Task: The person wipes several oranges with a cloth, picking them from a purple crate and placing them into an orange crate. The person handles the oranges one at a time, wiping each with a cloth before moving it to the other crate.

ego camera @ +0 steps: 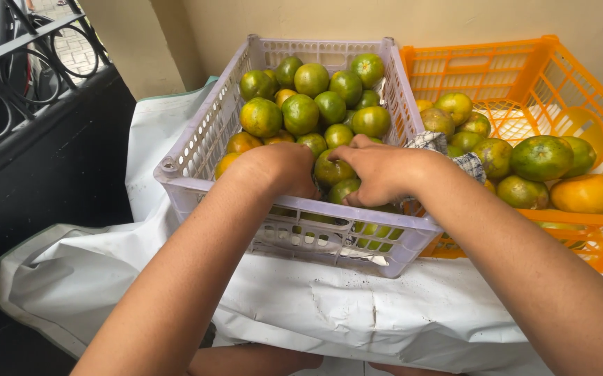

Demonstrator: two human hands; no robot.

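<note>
A pale lilac plastic crate holds several green and orange-green citrus fruits. Both hands reach into its near end. My left hand curls down among the fruits by the front wall, its fingers hidden. My right hand lies beside it, fingers bent over a green fruit between the two hands. How firmly either hand holds a fruit cannot be made out. A checked cloth hangs over the crate's right rim by my right wrist.
An orange plastic crate stands to the right, with several larger green and orange fruits. Both crates rest on a white sheet. A beige wall runs behind. A black metal railing is at the left.
</note>
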